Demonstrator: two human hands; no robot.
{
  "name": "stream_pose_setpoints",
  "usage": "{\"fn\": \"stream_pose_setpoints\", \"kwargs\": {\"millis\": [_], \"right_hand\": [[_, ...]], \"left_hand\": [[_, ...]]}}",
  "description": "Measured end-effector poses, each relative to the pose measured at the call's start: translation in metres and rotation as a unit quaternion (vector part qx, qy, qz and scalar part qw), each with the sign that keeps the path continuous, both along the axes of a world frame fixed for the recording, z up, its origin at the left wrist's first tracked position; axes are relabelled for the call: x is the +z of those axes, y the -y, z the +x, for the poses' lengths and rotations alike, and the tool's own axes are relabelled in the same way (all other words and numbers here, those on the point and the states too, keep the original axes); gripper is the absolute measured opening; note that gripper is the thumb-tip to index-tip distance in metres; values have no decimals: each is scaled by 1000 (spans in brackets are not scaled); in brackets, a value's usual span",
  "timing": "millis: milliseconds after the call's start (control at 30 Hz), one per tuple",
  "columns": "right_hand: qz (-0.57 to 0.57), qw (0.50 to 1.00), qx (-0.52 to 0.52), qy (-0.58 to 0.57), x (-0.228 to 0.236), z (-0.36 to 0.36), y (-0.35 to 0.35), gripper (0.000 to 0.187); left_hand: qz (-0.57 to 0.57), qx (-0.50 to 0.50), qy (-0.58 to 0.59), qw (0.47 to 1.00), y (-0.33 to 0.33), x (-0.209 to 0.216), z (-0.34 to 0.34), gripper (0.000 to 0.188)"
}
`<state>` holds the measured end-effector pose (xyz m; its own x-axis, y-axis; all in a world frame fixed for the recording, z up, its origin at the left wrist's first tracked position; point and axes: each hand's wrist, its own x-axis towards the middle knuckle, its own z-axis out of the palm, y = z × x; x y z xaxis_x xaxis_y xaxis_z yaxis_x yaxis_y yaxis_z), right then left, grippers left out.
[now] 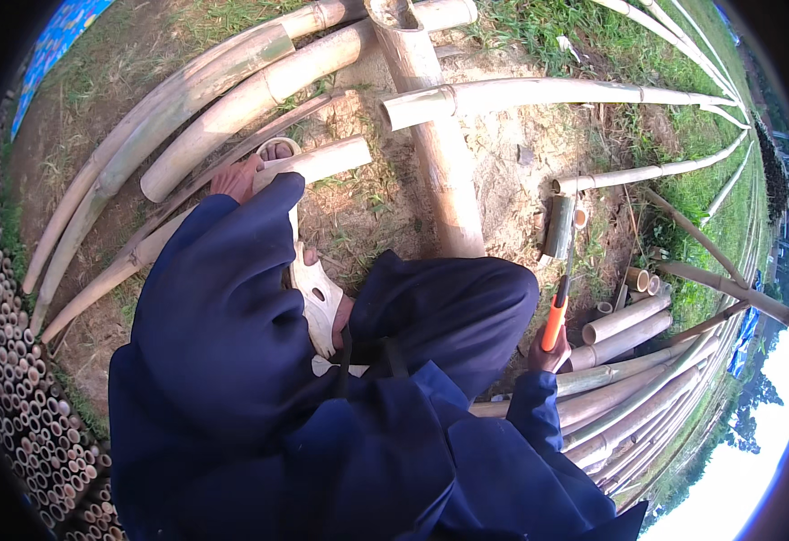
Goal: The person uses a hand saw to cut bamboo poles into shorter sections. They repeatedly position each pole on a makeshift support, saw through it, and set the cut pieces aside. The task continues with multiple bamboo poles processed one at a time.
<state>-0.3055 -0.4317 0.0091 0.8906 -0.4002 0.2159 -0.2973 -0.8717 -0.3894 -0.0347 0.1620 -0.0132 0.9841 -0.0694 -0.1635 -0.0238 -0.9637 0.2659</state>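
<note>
My right hand [550,352] is closed round the orange handle of a hand saw [555,323]. Its narrow blade points away from me, beside a short green bamboo piece [559,225] on the ground. On the left, my left hand [235,178] is at the near end of a short pale bamboo piece [327,160] and appears to grip it; my dark blue clothing partly hides the fingers. Close by, a pale sandal [319,302] shows below the cloth. A thick bamboo pole [444,171] lies on the ground ahead, with another bamboo pole [521,93] resting across it.
Long bamboo poles [187,99] curve along the far left. Many stacked bamboo ends [29,370] fill the left edge. More bamboo poles [629,320] lie piled beside my right arm, and a slanting support pole [728,281] stands beyond. Grass [539,36] borders the bare soil.
</note>
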Motion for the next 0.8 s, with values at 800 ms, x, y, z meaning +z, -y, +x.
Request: {"fn": "stream_pose_setpoints", "kwargs": {"millis": [800], "right_hand": [[-241,782,546,-179,-52,306,-353,58]], "left_hand": [[-170,126,174,962,-64,-15,-65,63]]}}
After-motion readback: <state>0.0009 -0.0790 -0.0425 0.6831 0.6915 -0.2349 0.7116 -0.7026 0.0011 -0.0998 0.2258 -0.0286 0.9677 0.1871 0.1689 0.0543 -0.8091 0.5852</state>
